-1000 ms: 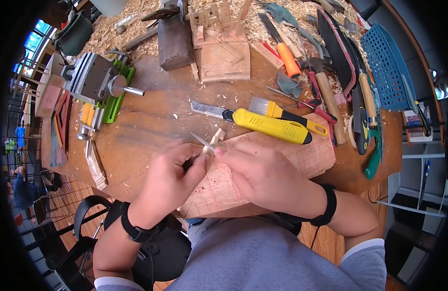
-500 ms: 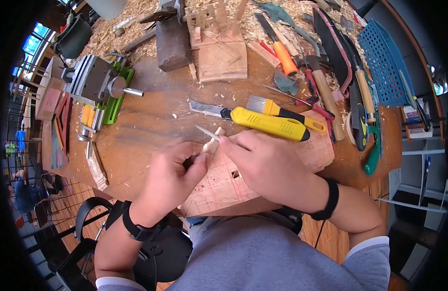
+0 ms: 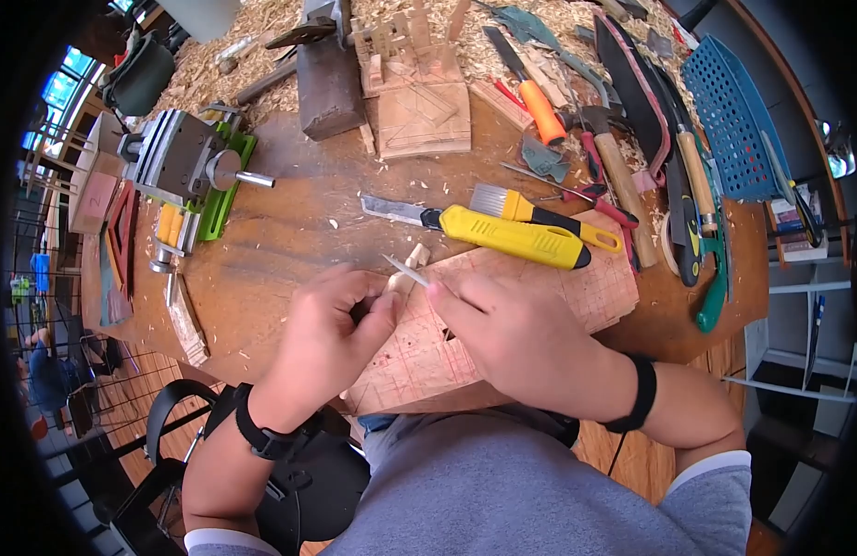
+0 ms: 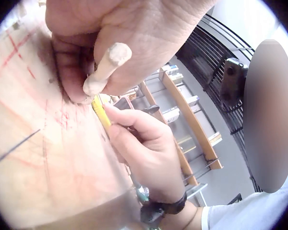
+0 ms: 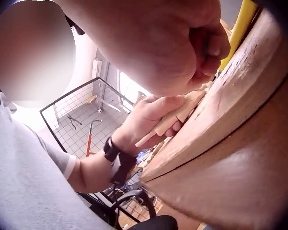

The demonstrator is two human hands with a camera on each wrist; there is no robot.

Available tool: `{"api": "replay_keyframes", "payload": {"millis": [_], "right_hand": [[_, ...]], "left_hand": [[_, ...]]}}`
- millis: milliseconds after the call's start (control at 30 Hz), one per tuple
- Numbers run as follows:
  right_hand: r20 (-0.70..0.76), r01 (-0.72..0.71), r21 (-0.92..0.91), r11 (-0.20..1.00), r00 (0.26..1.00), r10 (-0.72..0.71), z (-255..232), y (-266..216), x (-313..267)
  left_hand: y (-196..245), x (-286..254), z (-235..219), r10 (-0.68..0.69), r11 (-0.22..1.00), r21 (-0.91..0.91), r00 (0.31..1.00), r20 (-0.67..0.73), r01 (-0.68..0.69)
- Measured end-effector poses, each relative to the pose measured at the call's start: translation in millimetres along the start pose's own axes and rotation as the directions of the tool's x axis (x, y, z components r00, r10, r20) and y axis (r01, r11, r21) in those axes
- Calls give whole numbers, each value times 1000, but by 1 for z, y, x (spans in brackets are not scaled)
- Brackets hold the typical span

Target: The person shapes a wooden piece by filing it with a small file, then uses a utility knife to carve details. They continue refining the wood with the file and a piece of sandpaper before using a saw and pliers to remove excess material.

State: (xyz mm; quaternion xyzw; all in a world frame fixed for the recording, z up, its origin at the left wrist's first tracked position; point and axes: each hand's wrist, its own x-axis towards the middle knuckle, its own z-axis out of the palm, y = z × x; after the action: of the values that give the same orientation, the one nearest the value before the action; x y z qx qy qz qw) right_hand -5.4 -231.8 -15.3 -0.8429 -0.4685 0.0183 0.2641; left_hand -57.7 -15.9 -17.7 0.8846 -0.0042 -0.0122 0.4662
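Note:
My left hand (image 3: 331,320) pinches a small carved piece of pale wood (image 3: 415,257) between thumb and fingers, over a board marked with red lines (image 3: 414,357). In the right wrist view the wooden piece (image 5: 165,123) shows stepped notches along its edge; the left wrist view shows its rounded end (image 4: 119,53) poking out of the hand. My right hand (image 3: 530,329) grips a slim, pointed grey tool (image 3: 405,269), its tip aimed left across the wood. The tool's rear part is hidden inside that hand.
Just beyond the hands lie a yellow utility knife (image 3: 516,236) and a brush (image 3: 502,200). A vise (image 3: 183,157) stands at the left. Hammers, chisels and a blue basket (image 3: 734,120) crowd the right side; wood shavings (image 3: 234,28) cover the back.
My right hand has shifted rightward, drawing the pointed tool back across the wood and uncovering a dark hole in the board. The left hand keeps its hold in nearly the same place.

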Motion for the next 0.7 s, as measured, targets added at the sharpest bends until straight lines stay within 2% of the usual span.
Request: {"api": "replay_keyframes", "payload": {"millis": [167, 267, 333, 367, 433, 567, 633, 667, 700], "right_hand": [[-36, -31, 149, 988, 999, 37, 9, -1, 2], [22, -108, 219, 970, 994, 106, 10, -6, -1], [-80, -24, 184, 983, 996, 39, 20, 6, 8], [-82, -23, 182, 983, 996, 38, 16, 2, 6], [49, -95, 194, 976, 995, 87, 5, -8, 0], [28, -67, 133, 989, 998, 64, 7, -5, 1], [-86, -13, 110, 994, 996, 22, 17, 4, 9], [-86, -8, 109, 994, 996, 17, 12, -1, 6], [2, -63, 118, 991, 998, 63, 4, -12, -2]], "left_hand": [[-6, 0, -1, -91, 990, -106, 996, 20, 93], [-6, 0, -2, -123, 982, -141, 991, 48, 128], [-2, 2, -6, -273, 936, -196, 954, 128, 294], [-4, 2, -5, -270, 937, -196, 955, 126, 291], [-10, 0, -3, -193, 945, -247, 976, 101, 213], [-5, 1, -4, -211, 940, -248, 969, 125, 237], [-7, 2, -4, -256, 917, -281, 958, 129, 283], [-7, 2, -4, -256, 918, -281, 959, 124, 281], [-6, 1, -4, -217, 936, -259, 969, 116, 240]]}}
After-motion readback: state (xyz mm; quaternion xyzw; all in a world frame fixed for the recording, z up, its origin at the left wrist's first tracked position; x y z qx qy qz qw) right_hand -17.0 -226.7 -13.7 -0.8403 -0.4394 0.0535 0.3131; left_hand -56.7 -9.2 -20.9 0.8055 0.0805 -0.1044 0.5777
